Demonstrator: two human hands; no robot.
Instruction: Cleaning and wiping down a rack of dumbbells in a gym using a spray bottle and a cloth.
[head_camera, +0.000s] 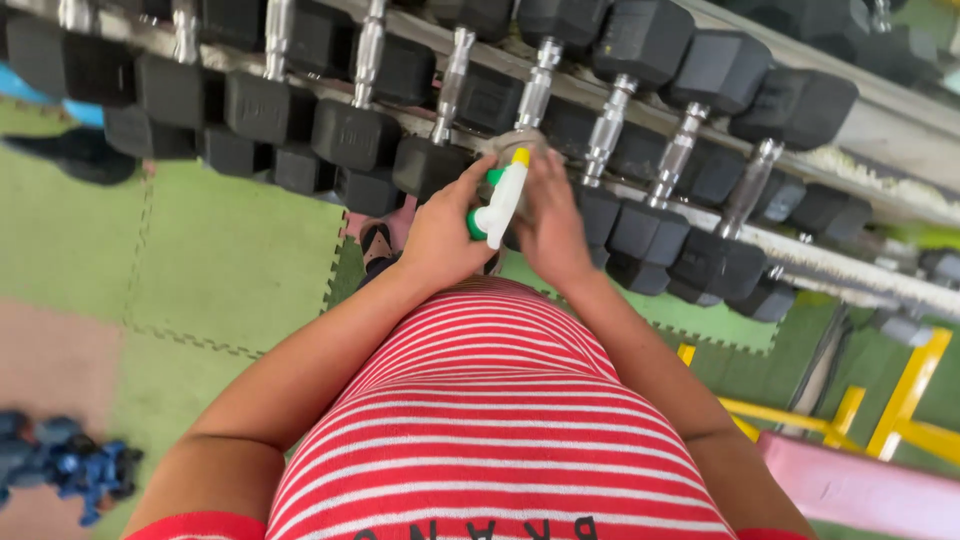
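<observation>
A long dumbbell rack (860, 125) with pale metal rails runs across the top of the view, from upper left down to the right. On it lie many black hexagonal dumbbells (640, 45) with silver handles, in two rows. Below the rack, the floor is covered with green foam mats (230, 260) that join like puzzle pieces; further left of the rack one mat is pink (50, 360). Under the right end of the rack stands a yellow metal frame (900, 405), and just beside it a pink padded bench (860, 490). The light is bright and even.
</observation>
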